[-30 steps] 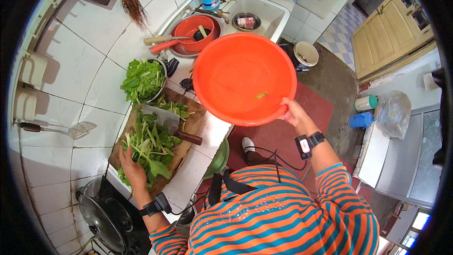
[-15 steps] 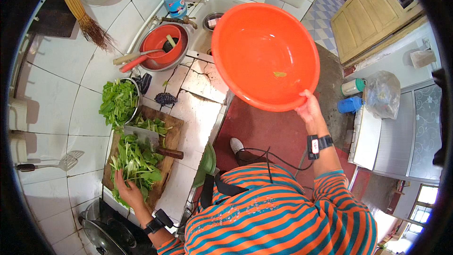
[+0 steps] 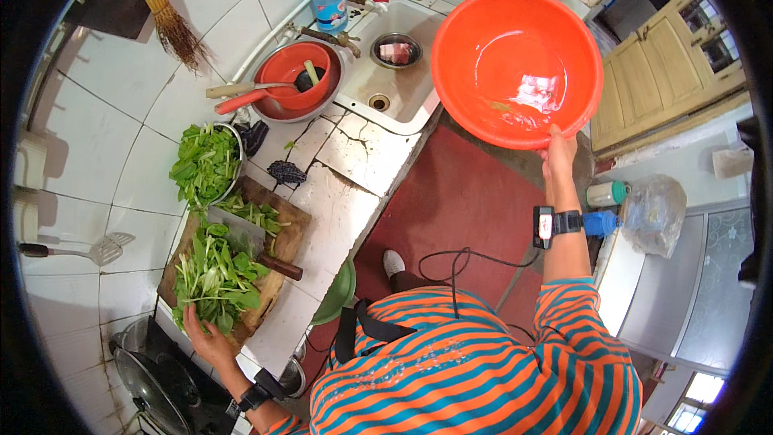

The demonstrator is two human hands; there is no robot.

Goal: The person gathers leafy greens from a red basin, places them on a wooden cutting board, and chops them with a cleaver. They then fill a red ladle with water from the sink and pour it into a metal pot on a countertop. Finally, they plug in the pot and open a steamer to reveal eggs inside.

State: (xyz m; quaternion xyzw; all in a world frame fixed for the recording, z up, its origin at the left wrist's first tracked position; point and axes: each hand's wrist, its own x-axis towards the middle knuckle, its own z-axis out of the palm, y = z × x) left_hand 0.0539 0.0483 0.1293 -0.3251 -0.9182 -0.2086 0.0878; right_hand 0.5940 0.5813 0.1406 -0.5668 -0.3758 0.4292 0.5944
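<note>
My right hand [image 3: 557, 149] grips the near rim of a large orange-red plastic basin [image 3: 515, 40], held up in the air right of the sink. A small yellowish leaf scrap [image 3: 501, 107] and a little water lie inside it. At the counter, my left hand [image 3: 206, 337] has its fingers stretched out against the near edge of a heap of leafy greens [image 3: 217, 274]. Those greens lie on a wooden cutting board [image 3: 282, 254]. A cleaver [image 3: 278, 266] rests on the board, its blade partly among the leaves. Behind it, a bowl of greens [image 3: 205, 163] touches the wall side.
The white sink [image 3: 423, 97] holds a metal bowl with a piece of meat [image 3: 394, 53]. Left of it, a red bowl with ladles [image 3: 298, 84] sits in a metal basin. A lidded black wok [image 3: 149, 379] stands at lower left. A black cable [image 3: 467, 254] hangs before me.
My right hand has carried the basin right and away from the counter, tilting it; the leaf scrap has slid toward the near side. The left hand stays by the greens. The sink shows more fully.
</note>
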